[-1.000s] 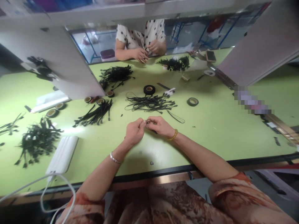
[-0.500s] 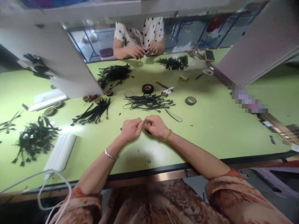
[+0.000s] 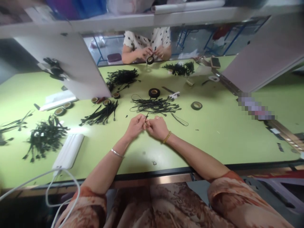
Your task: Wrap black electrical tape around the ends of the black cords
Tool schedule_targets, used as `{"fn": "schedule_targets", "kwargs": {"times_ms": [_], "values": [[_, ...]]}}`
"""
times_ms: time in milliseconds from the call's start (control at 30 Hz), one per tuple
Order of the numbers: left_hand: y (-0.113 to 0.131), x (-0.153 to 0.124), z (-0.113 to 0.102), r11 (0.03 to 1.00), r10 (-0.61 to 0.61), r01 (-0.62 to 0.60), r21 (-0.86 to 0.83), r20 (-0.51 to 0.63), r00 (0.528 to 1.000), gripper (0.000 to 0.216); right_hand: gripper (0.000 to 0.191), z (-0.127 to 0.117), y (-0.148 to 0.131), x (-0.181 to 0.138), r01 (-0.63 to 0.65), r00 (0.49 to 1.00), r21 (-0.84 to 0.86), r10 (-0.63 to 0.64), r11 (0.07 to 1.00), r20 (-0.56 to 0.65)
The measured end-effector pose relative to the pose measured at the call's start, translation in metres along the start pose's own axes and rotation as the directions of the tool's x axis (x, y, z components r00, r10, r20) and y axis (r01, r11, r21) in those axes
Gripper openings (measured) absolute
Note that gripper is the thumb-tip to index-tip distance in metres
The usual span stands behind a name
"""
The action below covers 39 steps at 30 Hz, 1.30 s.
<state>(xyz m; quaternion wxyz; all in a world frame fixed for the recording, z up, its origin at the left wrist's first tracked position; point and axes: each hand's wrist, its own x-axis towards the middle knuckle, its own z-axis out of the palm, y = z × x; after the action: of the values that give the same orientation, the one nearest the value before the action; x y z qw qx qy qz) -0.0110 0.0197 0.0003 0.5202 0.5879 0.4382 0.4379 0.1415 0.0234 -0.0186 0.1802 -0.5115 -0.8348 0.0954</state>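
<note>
Centrally, left hand (image 3: 136, 126) and right hand (image 3: 157, 128) meet above tabletop (image 3: 213, 133), toward front edge. Each grip pinching thin black wire (image 3: 147, 116) between fingertips. Just beyond, black wire pile (image 3: 154, 106); farther back, black tape roll (image 3: 154, 92).

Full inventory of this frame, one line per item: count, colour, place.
table: one, light green, fills the view
cable piles: about five, black, one just beyond the hands, the rest to the left and on the far side
full tape roll: one, black, behind the near pile
thin tape roll: one, dark, right of the near pile
tape cores: about five, tan-centred, at the left divider's foot
dividers: two, white, left and right
ribbed block: one, white, near left, white cord attached
phone: one, brownish, far right
co-worker's hands: two, far side, at a black roll
thin black piece: one, pinched between both hands
left hand: silver bangle
right hand: gold bead bracelet
</note>
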Motion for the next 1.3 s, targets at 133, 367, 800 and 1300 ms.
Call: {"fn": "schedule_targets", "kwargs": {"times_ms": [133, 367, 800, 1300], "values": [[-0.005, 0.005, -0.009, 0.996, -0.059, 0.056, -0.064, -0.044, 0.997, 0.047, 0.036, 0.003, 0.008, 0.003, 0.079, 0.995, 0.158, -0.069, 0.984, -0.066], [-0.004, 0.002, -0.008, 0.997, -0.068, 0.069, 0.027, -0.042, 0.997, 0.052, 0.030, -0.006, 0.010, 0.001, 0.083, 0.960, 0.628, 0.107, 0.774, -0.259], [0.010, -0.004, -0.002, 0.963, -0.107, 0.060, 0.265, 0.169, 0.980, 0.038, 0.027, -0.016, 0.007, -0.002, 0.005, 0.962, 0.715, 0.191, 0.700, -0.194], [-0.009, 0.016, -0.066, 0.721, 0.314, 0.188, 0.667, -0.556, 0.769, 0.034, 0.018, -0.070, 0.116, 0.006, -0.464, 0.875, -0.096, 0.473, 0.880, 0.102]]}}
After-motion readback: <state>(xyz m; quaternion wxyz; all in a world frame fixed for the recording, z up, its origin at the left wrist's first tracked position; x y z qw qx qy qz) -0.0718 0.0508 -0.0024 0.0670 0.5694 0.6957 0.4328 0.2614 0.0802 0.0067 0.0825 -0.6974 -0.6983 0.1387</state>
